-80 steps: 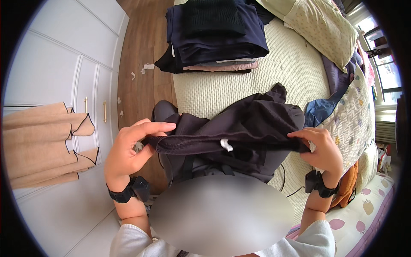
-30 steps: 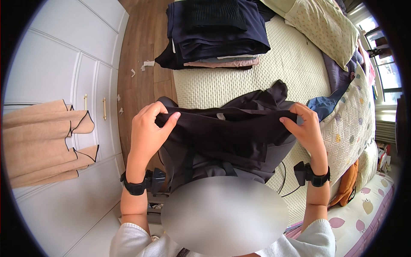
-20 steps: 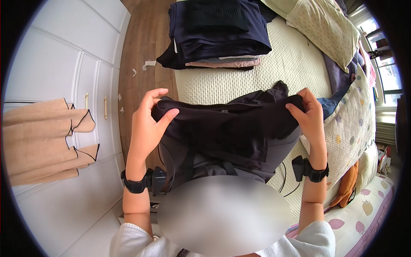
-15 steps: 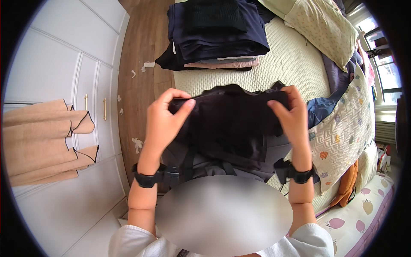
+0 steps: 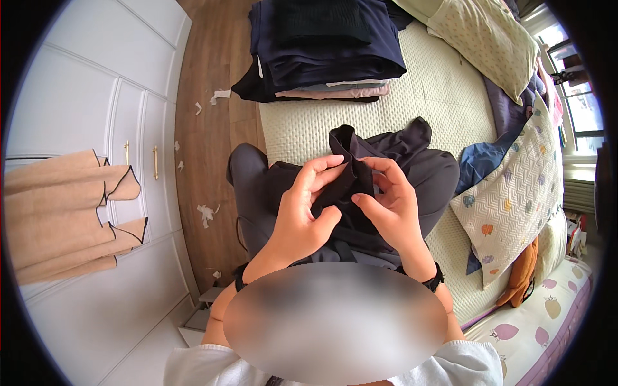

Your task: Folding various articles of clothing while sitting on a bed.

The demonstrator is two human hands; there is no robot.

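Note:
A black garment [image 5: 337, 188] is bunched in front of me over my lap, and part of it spreads toward the far right onto the bed. Its edge stands up in a loop between my hands. My left hand [image 5: 299, 212] has its fingers curled on the left side of the cloth, thumb low. On the other side, my right hand [image 5: 396, 209] holds the cloth between thumb and fingers. The two hands are close together. Folds hide what kind of garment it is. Beneath it are my legs in dark trousers [image 5: 248, 180].
Beyond my hands, a stack of folded dark clothes [image 5: 328, 64] stands on the cream bed cover [image 5: 444, 83]. A patterned quilt [image 5: 502, 212] and a pillow [image 5: 483, 45] lie to the right. On the left are a white wardrobe [image 5: 77, 90], a hanging tan cloth [image 5: 58, 219] and paper scraps [image 5: 206, 215] on the floor.
My hands were wide apart, stretching the black garment's edge between them. Now they have come together at the middle, and the cloth is gathered between them.

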